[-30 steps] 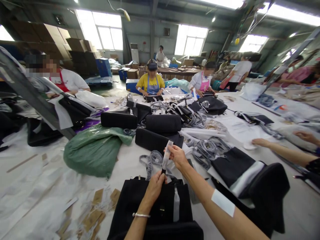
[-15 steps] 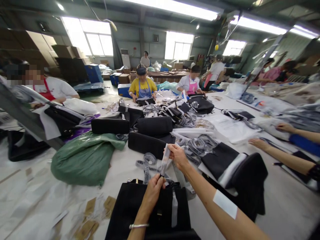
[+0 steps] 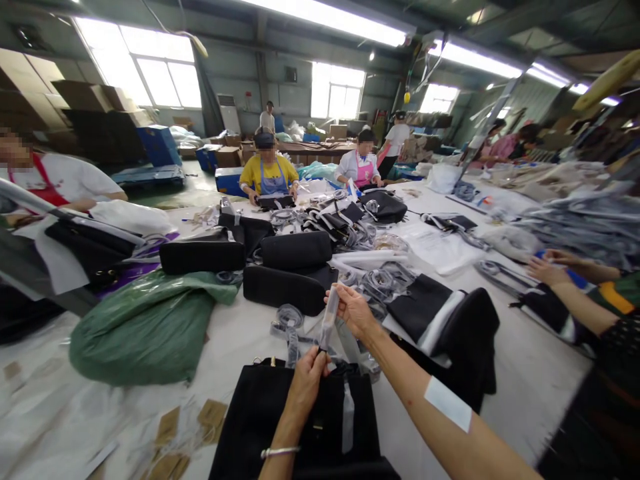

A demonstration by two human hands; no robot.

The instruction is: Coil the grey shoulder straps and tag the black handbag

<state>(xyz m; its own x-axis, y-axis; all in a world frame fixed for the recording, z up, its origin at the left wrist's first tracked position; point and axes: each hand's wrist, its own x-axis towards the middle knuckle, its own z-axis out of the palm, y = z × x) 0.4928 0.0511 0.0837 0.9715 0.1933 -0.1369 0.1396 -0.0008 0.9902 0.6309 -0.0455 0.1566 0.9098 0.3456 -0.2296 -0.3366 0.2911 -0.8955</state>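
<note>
My left hand [image 3: 306, 381] pinches the lower end of a clear plastic strip [image 3: 329, 319], just above a black bag [image 3: 300, 427] lying in front of me. My right hand [image 3: 354, 311] grips the strip's upper end, so the strip is held nearly upright between both hands. A silver bracelet sits on my left wrist and a white patch is stuck on my right forearm. A pale strip of tape runs down the bag's front.
A green sack [image 3: 145, 330] lies to the left. Black bags [image 3: 287, 267] and grey straps [image 3: 373, 283] crowd the long white table [image 3: 520, 373]. Brown card tags [image 3: 210, 415] lie near the front. Another person's hands [image 3: 545, 270] work at right; more people sit at the far end.
The view has swung to the right, shifting everything leftward in the picture. Both my hands keep hold of the strip. The person at right has drawn their hands closer together.
</note>
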